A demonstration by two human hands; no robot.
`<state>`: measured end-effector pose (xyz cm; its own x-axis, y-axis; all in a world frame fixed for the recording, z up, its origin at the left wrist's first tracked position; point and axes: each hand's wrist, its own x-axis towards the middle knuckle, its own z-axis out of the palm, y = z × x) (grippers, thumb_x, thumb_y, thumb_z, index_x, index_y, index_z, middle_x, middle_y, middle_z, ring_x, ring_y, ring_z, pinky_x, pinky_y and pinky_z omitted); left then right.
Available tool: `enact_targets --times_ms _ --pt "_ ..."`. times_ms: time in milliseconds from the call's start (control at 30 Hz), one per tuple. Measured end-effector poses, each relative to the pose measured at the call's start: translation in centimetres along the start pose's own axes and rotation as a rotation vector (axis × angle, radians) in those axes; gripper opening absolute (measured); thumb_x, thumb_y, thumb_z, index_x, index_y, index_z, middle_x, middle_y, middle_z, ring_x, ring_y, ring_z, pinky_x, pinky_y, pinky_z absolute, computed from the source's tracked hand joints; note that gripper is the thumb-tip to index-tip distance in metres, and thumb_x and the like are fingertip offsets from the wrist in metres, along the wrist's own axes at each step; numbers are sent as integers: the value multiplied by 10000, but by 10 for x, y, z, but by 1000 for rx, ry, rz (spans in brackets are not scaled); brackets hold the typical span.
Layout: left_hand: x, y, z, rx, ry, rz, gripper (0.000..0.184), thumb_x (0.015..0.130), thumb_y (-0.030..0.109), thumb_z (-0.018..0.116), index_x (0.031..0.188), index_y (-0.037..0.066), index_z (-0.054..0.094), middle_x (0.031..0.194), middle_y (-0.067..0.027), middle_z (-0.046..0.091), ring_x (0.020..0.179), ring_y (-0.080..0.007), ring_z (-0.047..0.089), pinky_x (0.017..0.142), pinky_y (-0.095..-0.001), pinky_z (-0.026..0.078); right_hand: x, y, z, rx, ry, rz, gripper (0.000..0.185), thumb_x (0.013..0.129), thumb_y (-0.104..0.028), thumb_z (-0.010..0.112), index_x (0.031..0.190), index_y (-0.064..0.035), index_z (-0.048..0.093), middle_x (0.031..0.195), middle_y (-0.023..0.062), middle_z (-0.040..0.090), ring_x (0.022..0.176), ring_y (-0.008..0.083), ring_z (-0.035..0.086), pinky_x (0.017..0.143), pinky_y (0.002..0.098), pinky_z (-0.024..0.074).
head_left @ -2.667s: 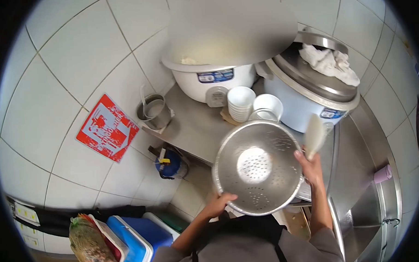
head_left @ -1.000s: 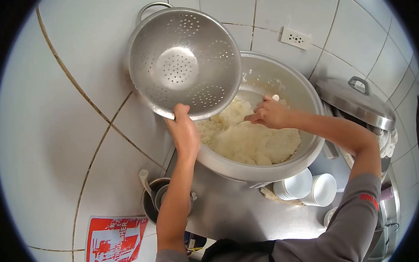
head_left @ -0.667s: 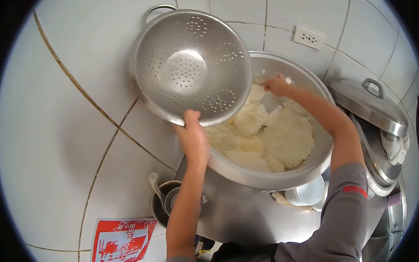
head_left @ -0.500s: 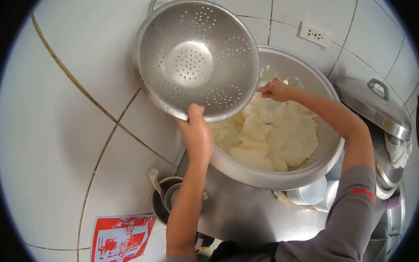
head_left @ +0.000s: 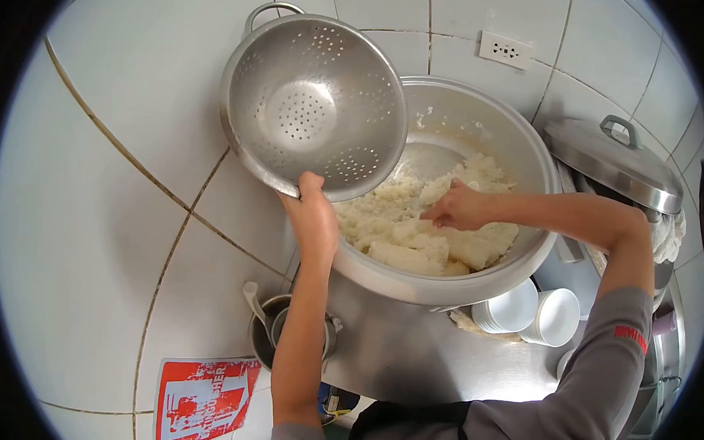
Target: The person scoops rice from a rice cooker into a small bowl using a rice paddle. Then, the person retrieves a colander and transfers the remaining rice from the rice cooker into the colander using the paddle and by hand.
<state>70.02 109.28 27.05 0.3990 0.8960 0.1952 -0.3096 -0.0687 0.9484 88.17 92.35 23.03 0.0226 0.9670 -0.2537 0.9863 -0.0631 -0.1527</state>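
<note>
My left hand grips the near rim of a steel colander, thumb over the edge. The colander is tilted with its perforated inside facing me, beside and partly over a large metal pot. White cooked rice fills the pot's near part, loose in places and clumped in others. Over the rice, my right hand is closed, fingers curled. A small white end shows by its thumb, seemingly of a utensil whose other part is hidden.
White bowls are stacked on the steel counter near the pot. A metal lid leans at right. Smaller pots with a white-handled ladle stand left. A socket and a red sign are on the tiled wall.
My right hand has come from the pot's far side toward me, over the rice. Bare pot bottom now shows at the back. The colander has shifted slightly left in view.
</note>
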Motion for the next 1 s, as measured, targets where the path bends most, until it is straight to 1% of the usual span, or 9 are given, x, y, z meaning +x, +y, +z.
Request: enact_targets --times_ms 133,233,300,500,600,800,867,933,1000 --pt "-4 9 0 80 -20 33 352 780 133 413 1068 -67 386 990 -135 462 896 -214 429 856 -301 325 -5 -22 3 149 -49 61 329 812 -131 497 1135 -162 552 881 -3 642 832 159 558 813 360 263" --pt "0 2 1 -4 18 64 192 769 95 438 913 -32 443 922 -71 463 856 -152 403 819 -263 319 -9 -24 5 289 -59 76 353 817 -121 471 1160 -175 535 946 39 627 888 183 544 835 377 266" --pt "-3 6 2 18 8 46 215 763 86 437 940 -37 439 937 -73 460 872 -156 403 829 -262 315 -10 -23 6 323 -47 63 352 813 -107 466 1152 -168 543 981 39 625 892 182 550 827 369 297" --pt "5 0 4 13 -47 119 396 747 62 429 1120 -57 371 1010 -82 436 914 -161 391 861 -254 299 -19 -17 -9 669 -94 64 150 784 -132 535 879 -28 587 777 51 596 700 138 546 627 294 414" --pt "9 -3 4 94 -97 125 489 742 53 421 1204 -56 304 1066 -96 420 945 -171 387 882 -258 291 -20 -3 -3 807 -140 81 131 762 -131 554 741 -6 520 658 29 510 629 110 488 556 267 400" --pt "6 11 9 222 -195 91 613 741 51 394 1312 -3 180 1173 -131 374 1033 -199 371 925 -279 276 -58 12 -55 689 -107 327 81 723 -126 577 748 -51 560 613 -9 467 590 80 437 504 243 359" --pt "5 13 11 255 -254 57 659 743 54 375 1340 31 98 1231 -155 337 1081 -236 373 941 -298 279 -69 30 -76 792 -17 309 131 737 -142 556 814 -54 614 618 -26 483 582 68 432 484 252 356" --pt "12 7 7 315 -331 42 725 746 55 345 1367 74 -27 1312 -190 284 1142 -301 388 955 -330 296 -69 22 -129 663 -74 376 242 742 -132 554 958 -30 593 726 -50 542 660 65 464 582 252 399" --pt "15 -2 6 209 -343 -87 549 749 83 385 1268 30 215 1195 -167 391 1062 -266 431 898 -360 354 -57 14 -168 373 16 414 221 742 -117 539 938 -32 596 717 -24 568 639 105 485 578 256 415"
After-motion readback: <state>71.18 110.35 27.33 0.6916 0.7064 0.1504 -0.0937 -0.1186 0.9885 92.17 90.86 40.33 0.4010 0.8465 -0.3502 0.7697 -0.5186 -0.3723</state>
